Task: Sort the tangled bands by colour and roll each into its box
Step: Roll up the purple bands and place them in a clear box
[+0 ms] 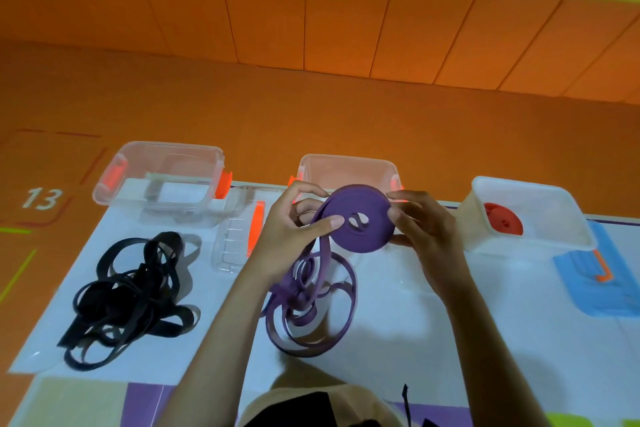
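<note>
Purple roll (360,222): a fat, flat coil held up above the table (398,322), just in front of the middle box (346,166).
Left hand (294,218) grip: thumb and fingers pinch the roll's left side, where the loose strip feeds in.
Right hand (426,229) grip: fingers curl round the roll's right edge, clamped on it.
Purple tail (311,298): it hangs from the roll to the table and lies in big loops that cross each other.
Black band (128,298): a tangled heap on the left of the table, not yet rolled.
Red roll (504,220): it sits inside the right box (519,185).
Risk one: I think the crossed loops could pull into a knot as the tail gets wound in.
Risk two: if either grip goes slack, the stretchy coil could spring open.
Risk three: uneven winding could push the middle out, and the roll might then fit its box badly.
</note>
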The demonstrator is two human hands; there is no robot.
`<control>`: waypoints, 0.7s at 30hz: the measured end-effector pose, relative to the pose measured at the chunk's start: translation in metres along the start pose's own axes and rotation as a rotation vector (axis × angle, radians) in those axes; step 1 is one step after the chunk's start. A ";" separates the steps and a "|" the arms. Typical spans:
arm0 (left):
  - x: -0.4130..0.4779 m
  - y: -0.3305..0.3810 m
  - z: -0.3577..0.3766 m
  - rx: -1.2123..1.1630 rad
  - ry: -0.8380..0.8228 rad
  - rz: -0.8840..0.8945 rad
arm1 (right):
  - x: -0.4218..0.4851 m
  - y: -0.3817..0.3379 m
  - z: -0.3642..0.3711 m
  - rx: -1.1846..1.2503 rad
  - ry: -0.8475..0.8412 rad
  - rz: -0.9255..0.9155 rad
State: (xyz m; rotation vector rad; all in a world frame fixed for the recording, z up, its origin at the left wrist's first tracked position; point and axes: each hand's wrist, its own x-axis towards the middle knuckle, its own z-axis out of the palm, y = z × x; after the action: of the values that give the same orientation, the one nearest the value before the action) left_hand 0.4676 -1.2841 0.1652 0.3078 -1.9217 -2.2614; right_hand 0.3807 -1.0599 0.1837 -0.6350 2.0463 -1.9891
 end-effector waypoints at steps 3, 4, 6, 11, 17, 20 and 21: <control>-0.004 -0.001 -0.001 -0.003 0.029 -0.007 | 0.001 -0.001 0.006 0.005 -0.010 -0.018; -0.005 -0.001 -0.001 -0.010 0.033 -0.011 | 0.001 -0.003 0.007 0.015 -0.010 -0.016; -0.007 -0.001 -0.002 -0.026 0.033 -0.010 | 0.001 -0.006 0.010 0.031 0.001 -0.021; -0.010 0.000 0.007 0.035 -0.007 0.028 | 0.005 -0.012 0.023 -0.068 0.017 -0.044; -0.012 0.001 0.017 0.031 0.056 0.052 | 0.007 -0.011 0.028 -0.203 -0.056 -0.072; -0.009 0.000 0.018 0.039 0.038 0.066 | 0.008 -0.008 0.030 -0.182 0.016 -0.100; -0.007 0.002 0.015 0.047 0.007 0.053 | 0.007 -0.005 0.030 -0.173 0.044 -0.110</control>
State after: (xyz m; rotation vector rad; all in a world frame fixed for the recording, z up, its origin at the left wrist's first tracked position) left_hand 0.4706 -1.2682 0.1694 0.2668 -1.9580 -2.1819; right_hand 0.3888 -1.0897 0.1882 -0.7600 2.2736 -1.9133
